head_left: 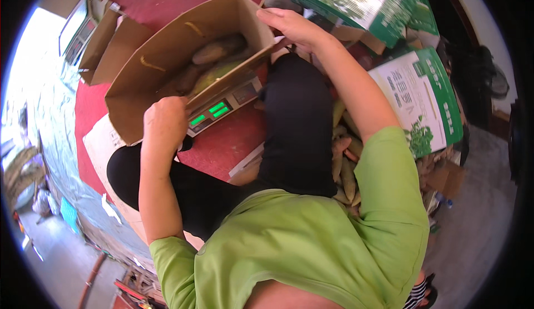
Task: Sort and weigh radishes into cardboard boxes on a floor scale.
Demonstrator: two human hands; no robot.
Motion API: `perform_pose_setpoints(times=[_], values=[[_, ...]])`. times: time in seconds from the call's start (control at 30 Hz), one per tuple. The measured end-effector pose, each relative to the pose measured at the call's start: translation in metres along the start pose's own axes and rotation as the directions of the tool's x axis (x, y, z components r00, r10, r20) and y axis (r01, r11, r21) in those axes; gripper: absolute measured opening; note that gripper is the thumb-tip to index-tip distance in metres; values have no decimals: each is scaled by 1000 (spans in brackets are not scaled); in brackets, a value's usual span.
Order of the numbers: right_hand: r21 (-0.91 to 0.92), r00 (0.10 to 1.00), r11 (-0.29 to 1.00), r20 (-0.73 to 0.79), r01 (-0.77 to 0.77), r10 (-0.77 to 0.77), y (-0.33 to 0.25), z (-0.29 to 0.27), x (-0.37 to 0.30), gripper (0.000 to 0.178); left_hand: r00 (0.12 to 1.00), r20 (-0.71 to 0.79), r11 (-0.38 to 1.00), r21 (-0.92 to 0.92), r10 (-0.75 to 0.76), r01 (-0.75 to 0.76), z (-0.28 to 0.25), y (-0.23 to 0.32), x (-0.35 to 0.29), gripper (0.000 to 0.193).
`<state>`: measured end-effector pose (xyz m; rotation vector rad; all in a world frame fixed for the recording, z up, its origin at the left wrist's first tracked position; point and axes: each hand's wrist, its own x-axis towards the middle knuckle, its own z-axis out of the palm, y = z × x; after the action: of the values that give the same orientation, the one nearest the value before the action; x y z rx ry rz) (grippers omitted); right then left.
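Note:
A tall brown cardboard box [158,48] with rope handles stands tilted on a digital scale [236,102] whose display glows green. Several long, tan-brown tubers [219,49] lie inside it, partly hidden by the near wall. My left hand [166,121] has its fingers closed over the near wall's rim, toward the left. At the box's far right corner, my right hand [292,26] grips the right wall, its fingers nearly straight along the edge. More pale tubers [347,178] lie heaped beside my right leg.
Green-and-white printed cartons [417,100] lie at the right, with another carton [356,0] at the far right. An open cardboard box [119,48] and another scale [83,31] are at the far left. Red covering [222,148] lies under the scale, with plastic sheeting [61,136] on the left.

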<state>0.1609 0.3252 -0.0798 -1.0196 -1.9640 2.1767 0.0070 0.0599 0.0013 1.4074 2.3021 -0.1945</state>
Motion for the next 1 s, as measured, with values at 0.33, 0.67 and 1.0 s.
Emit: perform_pose_setpoints(times=[0.33, 0.67, 1.0], values=[[-278, 781, 960, -591, 40, -204, 162, -51, -115, 29, 999, 53, 999, -54, 11, -9, -6, 9, -3, 18], [-315, 682, 726, -674, -612, 283, 361, -10, -287, 27, 999, 36, 996, -84, 30, -27, 5, 1, -1, 21], [52, 426, 683, -747, -729, 511, 425, 12, -344, 40, 999, 18, 983, -179, 39, -35, 9, 8, -1, 22]])
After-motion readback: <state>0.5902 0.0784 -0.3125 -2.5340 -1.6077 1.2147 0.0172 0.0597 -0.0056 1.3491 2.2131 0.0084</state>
